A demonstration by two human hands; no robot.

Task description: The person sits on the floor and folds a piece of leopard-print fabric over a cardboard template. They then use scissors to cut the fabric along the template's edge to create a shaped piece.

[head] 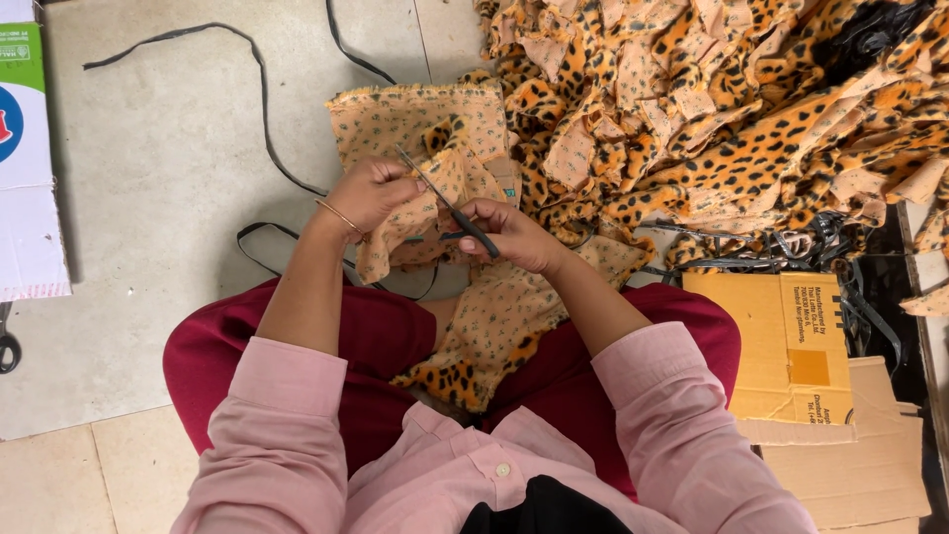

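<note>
While the head camera looks straight down, the right hand (514, 235) is wrapped around a pair of dark scissors (447, 205), blades angled up and to the left across the work. The left hand (371, 193) pinches a leopard-print fabric piece (435, 183) and holds it up over the lap, pale backing facing the camera and spotted pile showing at the folds. Judging by the big fabric heap (732, 109) just beyond on the floor (168, 198), plenty of cutting looks left. More fabric drapes over the red-clad knees, and flattened cardboard boxes (791, 346) lie to the right.
</note>
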